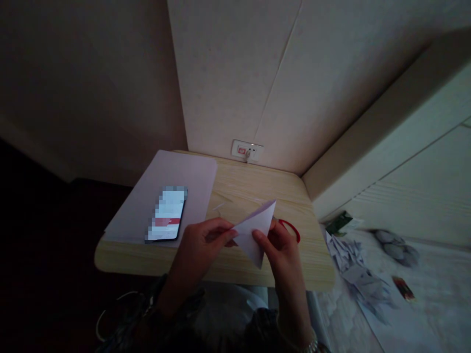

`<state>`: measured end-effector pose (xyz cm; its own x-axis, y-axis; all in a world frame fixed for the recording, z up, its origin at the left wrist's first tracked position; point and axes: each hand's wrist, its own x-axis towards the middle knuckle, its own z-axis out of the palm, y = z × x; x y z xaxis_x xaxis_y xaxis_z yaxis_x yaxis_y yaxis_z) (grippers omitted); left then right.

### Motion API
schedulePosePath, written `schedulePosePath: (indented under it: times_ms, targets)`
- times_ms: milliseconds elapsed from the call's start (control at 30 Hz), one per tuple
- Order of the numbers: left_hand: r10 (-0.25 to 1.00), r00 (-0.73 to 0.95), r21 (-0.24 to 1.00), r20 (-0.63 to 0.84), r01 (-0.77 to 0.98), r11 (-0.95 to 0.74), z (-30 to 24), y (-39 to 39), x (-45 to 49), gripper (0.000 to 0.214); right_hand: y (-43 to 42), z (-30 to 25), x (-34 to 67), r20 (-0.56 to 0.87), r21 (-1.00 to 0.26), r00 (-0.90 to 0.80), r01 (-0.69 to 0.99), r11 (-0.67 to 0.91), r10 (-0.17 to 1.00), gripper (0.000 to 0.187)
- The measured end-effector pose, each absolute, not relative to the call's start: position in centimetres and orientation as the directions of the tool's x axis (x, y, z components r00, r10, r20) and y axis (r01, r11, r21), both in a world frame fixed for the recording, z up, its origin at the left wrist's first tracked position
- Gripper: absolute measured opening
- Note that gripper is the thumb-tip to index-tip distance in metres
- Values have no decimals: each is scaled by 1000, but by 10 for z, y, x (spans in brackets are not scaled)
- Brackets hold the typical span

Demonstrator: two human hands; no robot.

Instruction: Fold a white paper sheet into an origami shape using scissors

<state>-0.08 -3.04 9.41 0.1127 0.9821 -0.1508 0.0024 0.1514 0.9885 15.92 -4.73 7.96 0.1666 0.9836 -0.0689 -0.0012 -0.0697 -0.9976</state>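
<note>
A folded white sheet of paper [253, 230], roughly triangular, is held up over the front part of the small wooden table [257, 181]. My left hand [206, 240] pinches its left corner between thumb and fingers. On the other side, my right hand [281, 245] grips the paper with the thumb on its near face and the fingers behind. One point of the paper stands up to the right and another hangs down. Just past my right hand, the red handle of what look like scissors [291, 229] lies on the table; the rest is hidden.
A phone [167, 214] with a lit screen rests on a stack of white paper [187, 169] at the table's left. Behind is a wall socket [247, 150] with a plug in it. Crumpled or folded papers [362, 279] lie on the surface at right.
</note>
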Motion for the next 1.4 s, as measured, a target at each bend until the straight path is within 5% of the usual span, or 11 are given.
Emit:
schedulePosePath:
  times_ms: [133,267,867,1000,1100,1167,1233,1267,1400]
  targets:
    - [987,118,988,-108,120,94,97,-29,-6,11,-47,82,158,-102,-982,25,158,-105,994,16]
    - [995,70,986,-70,157,59,99,-29,-11,12,-47,86,154,-31,-955,81,293,-53,996,27]
    - [991,-131,998,-40,44,47,99,-27,-14,13,-50,85,147,-140,-964,44,221,-146,989,50]
    - [989,-134,998,-64,20,67,98,-25,-14,12,-50,83,151,-166,-978,-81,143,-154,983,40]
    - [990,-113,996,-86,19,88,99,-24,-15,14,-50,82,160,-217,-952,-62,234,-197,974,44]
    - [990,-101,995,-96,22,99,100,-23,-15,14,-50,84,165,-137,-936,-16,329,-124,990,47]
    - [992,-56,993,-109,41,112,101,-22,-16,14,-48,88,168,6,-934,-4,358,7,1000,30]
    - [993,-24,992,-115,55,116,102,-22,-15,14,-47,90,168,63,-940,-5,336,61,998,15]
    - [990,96,989,-107,116,96,103,-22,-14,14,-42,97,163,148,-961,75,244,126,986,10]
